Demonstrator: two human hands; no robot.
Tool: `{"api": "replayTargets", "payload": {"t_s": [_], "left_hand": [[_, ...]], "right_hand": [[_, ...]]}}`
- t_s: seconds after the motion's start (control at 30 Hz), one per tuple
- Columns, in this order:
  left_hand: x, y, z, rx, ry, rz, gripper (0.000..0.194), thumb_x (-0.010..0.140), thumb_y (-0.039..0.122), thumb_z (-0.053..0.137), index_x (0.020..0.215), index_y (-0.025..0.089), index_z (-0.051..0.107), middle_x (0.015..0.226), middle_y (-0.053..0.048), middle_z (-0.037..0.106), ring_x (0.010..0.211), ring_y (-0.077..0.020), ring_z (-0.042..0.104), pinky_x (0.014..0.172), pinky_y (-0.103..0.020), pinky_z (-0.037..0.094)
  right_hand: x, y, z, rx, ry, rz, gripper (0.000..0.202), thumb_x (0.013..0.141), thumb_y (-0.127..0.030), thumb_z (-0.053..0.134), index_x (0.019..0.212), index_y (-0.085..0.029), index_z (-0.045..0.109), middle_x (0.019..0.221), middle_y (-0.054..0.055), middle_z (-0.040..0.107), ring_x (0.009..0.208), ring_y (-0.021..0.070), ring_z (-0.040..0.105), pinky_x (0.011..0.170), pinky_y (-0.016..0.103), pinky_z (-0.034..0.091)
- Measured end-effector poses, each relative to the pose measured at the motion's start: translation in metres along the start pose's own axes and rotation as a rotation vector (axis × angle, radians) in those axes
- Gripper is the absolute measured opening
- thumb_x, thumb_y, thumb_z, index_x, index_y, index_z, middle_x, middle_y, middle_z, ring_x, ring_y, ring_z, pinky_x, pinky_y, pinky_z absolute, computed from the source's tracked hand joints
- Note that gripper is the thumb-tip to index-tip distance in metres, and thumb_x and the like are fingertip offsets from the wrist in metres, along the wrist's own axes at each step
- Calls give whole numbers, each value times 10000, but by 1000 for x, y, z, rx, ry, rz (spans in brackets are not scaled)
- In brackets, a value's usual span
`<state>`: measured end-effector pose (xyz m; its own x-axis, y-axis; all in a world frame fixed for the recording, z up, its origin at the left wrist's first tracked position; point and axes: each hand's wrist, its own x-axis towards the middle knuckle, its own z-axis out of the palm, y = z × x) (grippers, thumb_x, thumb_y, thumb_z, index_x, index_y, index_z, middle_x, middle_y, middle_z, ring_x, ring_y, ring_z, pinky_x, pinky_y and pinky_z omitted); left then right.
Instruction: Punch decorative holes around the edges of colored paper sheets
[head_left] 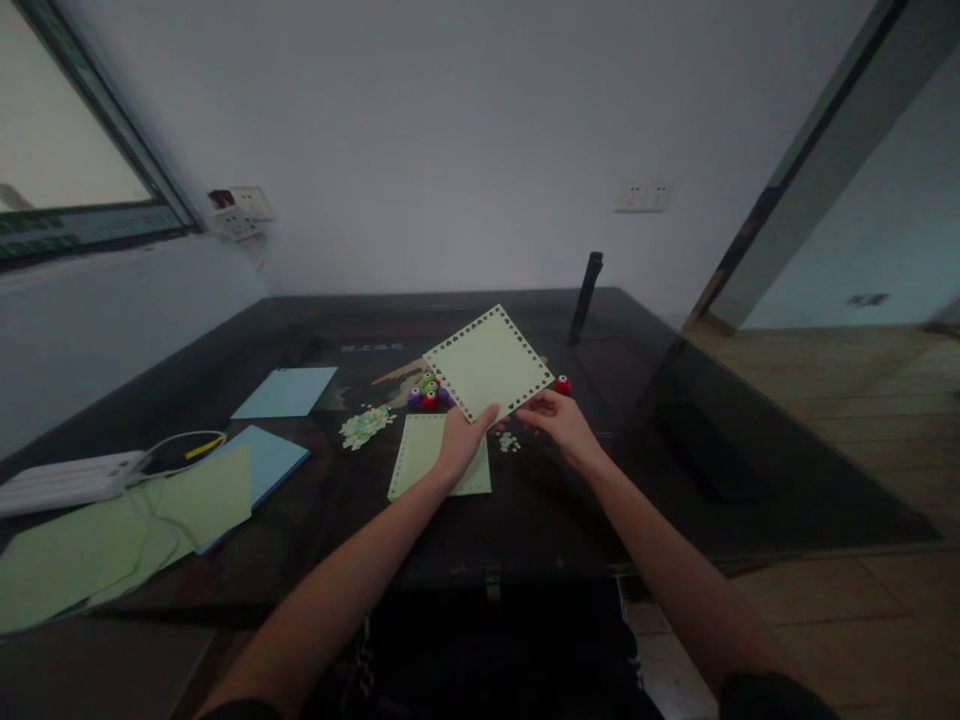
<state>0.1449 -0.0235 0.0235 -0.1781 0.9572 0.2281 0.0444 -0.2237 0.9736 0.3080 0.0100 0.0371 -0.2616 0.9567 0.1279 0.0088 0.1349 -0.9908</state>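
A pale green square sheet of paper point(491, 362), with a row of punched holes along its edges, is held up and tilted above the table. My left hand point(466, 437) grips its lower corner, thumb on top. My right hand point(556, 420) is closed in a pinch beside the sheet's lower right edge; whether anything is between the fingertips is hidden. Below lies another pale green sheet point(439, 455) with punched edges, partly covered by my left hand. Small punched-out paper bits point(509, 441) lie between my hands. Several coloured hole punches point(430, 398) stand behind, partly covered by the raised sheet.
A larger heap of paper bits point(366, 427) lies to the left. Further left are a light blue sheet point(286, 392), stacked green sheets point(187, 505) and a white power strip point(67, 482) with a cable. A red punch point(562, 385) and an upright black object point(585, 298) stand right.
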Motion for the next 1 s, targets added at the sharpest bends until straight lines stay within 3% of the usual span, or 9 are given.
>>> {"api": "replayTargets", "payload": {"t_s": [0.33,0.53,0.73,1.0], "left_hand": [[0,-6,0,100,-16,68,303,740,317,651,963,114,678,947,-102,718,930,-259,655,826,-381,525],[0,-3,0,92,-2,50,258,730,322,663,901,131,693,865,-83,726,856,-251,670,798,-374,527],[1,-4,-1,118,-13,49,232,737,322,655,859,129,694,776,-80,722,864,-261,666,794,-378,525],[2,-12,0,34,-39,9,308,732,335,662,955,123,658,956,-108,705,973,-275,631,831,-396,513]], "right_hand": [[-5,-2,4,96,-2,99,357,571,-444,758,696,-128,647,688,64,659,536,110,520,484,241,393],[-6,-3,3,133,-7,181,335,572,-423,765,691,-141,630,689,43,652,534,94,518,471,220,389],[-4,0,2,137,-23,171,327,576,-413,764,684,-137,626,673,35,641,526,90,514,480,223,388],[-5,-2,3,186,-72,184,323,585,-409,756,690,-135,622,665,15,620,529,82,508,494,223,368]]}}
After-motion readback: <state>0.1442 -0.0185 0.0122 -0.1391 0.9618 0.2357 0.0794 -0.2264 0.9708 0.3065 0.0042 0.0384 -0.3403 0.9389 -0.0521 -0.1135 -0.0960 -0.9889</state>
